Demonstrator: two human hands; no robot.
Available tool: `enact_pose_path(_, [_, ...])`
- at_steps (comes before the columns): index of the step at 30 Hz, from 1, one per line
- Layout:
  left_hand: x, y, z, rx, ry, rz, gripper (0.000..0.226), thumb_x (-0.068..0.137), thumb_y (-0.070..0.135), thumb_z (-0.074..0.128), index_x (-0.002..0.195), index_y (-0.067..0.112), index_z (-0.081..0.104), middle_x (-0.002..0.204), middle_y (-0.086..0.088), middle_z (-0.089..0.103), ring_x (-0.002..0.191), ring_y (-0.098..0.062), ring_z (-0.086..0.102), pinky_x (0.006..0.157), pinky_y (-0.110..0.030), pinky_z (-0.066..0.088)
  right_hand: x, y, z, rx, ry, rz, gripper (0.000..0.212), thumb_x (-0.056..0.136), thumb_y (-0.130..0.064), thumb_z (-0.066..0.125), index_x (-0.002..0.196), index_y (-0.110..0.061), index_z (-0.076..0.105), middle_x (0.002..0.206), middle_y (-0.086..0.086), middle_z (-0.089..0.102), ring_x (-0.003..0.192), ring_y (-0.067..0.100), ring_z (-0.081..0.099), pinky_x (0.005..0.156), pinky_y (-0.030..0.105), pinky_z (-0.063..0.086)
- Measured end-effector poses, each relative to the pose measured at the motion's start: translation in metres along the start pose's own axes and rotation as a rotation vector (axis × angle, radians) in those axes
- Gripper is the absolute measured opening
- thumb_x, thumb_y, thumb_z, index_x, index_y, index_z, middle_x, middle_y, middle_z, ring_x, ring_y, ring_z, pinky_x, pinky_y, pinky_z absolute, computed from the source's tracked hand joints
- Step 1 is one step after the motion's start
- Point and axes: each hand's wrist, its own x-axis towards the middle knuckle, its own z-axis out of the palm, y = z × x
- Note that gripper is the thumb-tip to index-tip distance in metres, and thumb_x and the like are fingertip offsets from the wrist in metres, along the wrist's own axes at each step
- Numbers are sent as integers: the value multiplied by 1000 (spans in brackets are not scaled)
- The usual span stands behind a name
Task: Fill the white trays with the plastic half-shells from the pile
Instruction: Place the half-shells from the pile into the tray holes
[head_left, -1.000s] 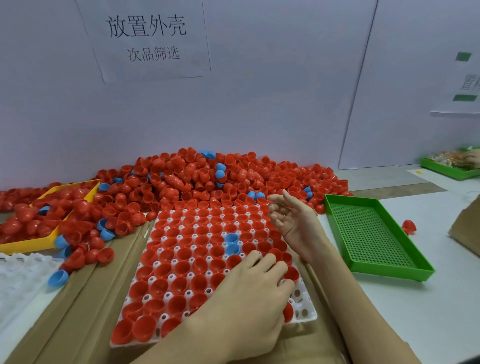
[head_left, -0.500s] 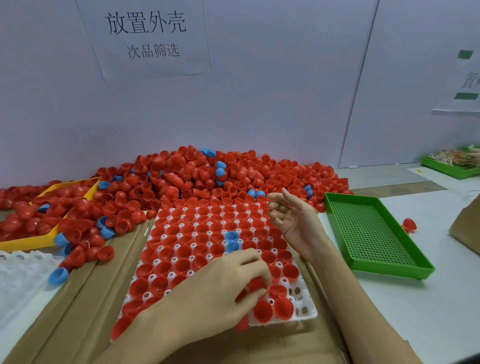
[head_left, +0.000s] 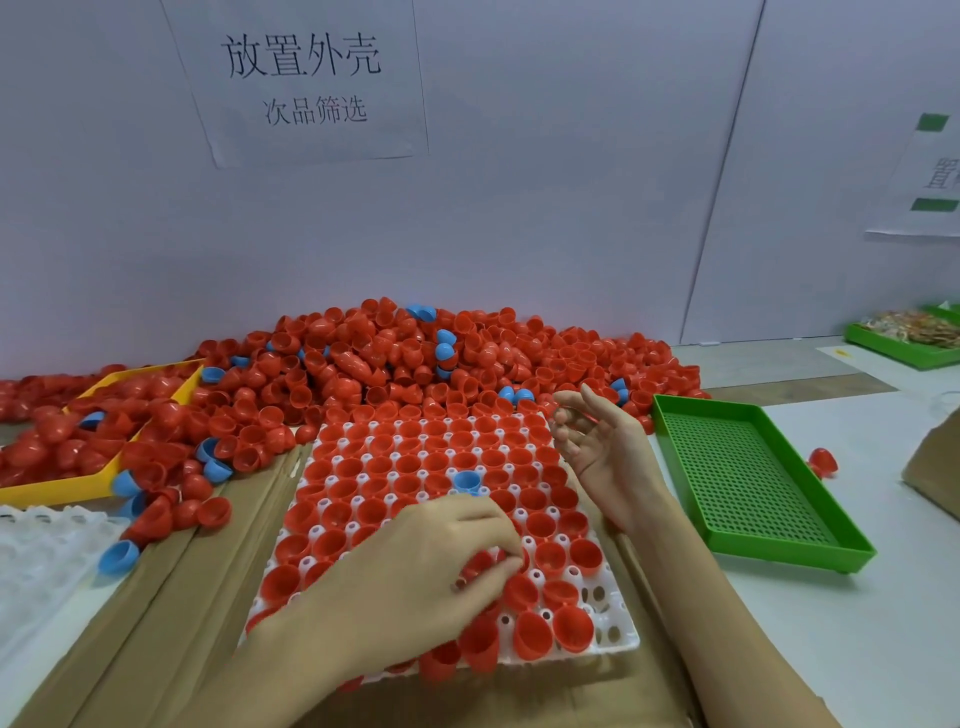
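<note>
A white tray (head_left: 618, 642) is seen lying on cardboard sheets (head_left: 171, 613) near the front edge of the counter (head_left: 841, 639). Nearly all of its sockets are filled with red half-shells (head_left: 395, 462), one blue half-shell (head_left: 466, 480) being seated near the middle; a few sockets at the tray's front right corner are seen bare.

The left hand (head_left: 415, 577) is laid over the front part of the tray with its fingers curled, and a red half-shell (head_left: 480, 561) is pinched between thumb and fingertips. More red shells are seen beneath the palm, though it cannot be told whether they are held or merely covered.

The right hand (head_left: 602, 457) is held above the tray's right edge, palm turned inward, with fingers loosely bent; nothing is gripped by it.

The pile (head_left: 395, 364) of red shells, with scattered blue ones, is heaped against the wall along the back edge of the counter, touching the tray's far edge. A yellow tray (head_left: 78, 486) at the left edge is part buried in shells. A second white tray (head_left: 36, 561), holding no shells where visible, lies at the front left. A green perforated tray (head_left: 748, 478) sits just right of the right hand, and a lone red shell (head_left: 823, 461) lies beyond it.
</note>
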Motion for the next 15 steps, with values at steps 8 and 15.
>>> enact_pose_path(8, [-3, -57, -24, -203, 238, -219, 9, 96, 28, 70, 94, 30, 79, 95, 17, 74, 96, -9, 70, 88, -26, 53, -2, -4, -2, 32, 49, -28, 31, 105, -23, 56, 91, -3, 76, 75, 4, 66, 62, 11, 62, 55, 19, 54])
enact_pose_path(15, [-17, -76, -32, -172, 433, -189, 21, 96, 40, 63, 87, 27, 77, 88, 16, 72, 89, -16, 69, 81, -34, 54, 13, -9, -4, -646, 312, -457, 24, 102, 2, 55, 103, -12, 74, 91, 2, 76, 85, 16, 73, 67, 24, 59])
